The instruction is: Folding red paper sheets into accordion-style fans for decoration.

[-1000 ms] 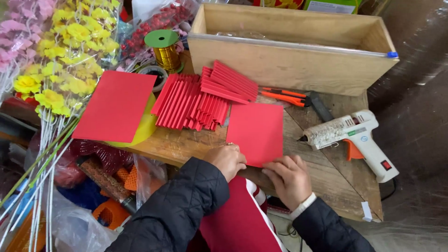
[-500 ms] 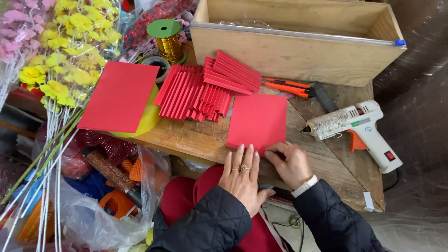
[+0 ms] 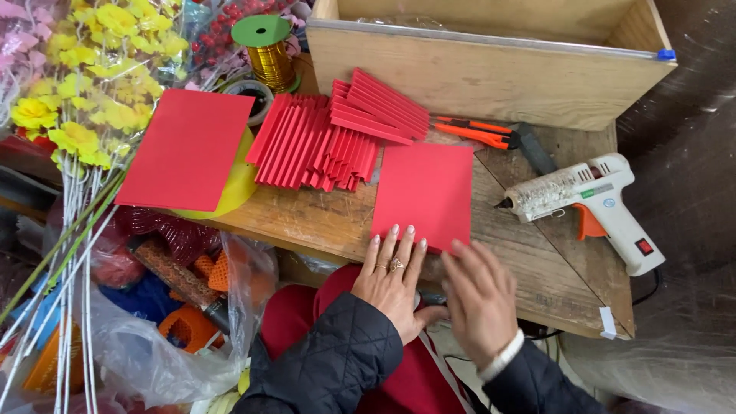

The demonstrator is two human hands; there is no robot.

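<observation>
Red paper sheet (image 3: pixel 425 193) lies on our table (image 3: pixel 322 222); our left hand (image 3: pixel 392 280) and right hand (image 3: pixel 479 299) press flat, fingers spread, touching its near edge, grip on nothing.

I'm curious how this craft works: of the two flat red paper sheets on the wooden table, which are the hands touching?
The smaller flat red paper sheet right of the pleated red strips: fingertips of both hands rest on its near edge. The larger sheet lies untouched by the yellow flowers.

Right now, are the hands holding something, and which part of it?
Nothing is gripped. The left hand lies flat, fingertips pressing the near edge of the red paper sheet. The right hand is flat beside it, fingertips at the sheet's near corner.
</observation>
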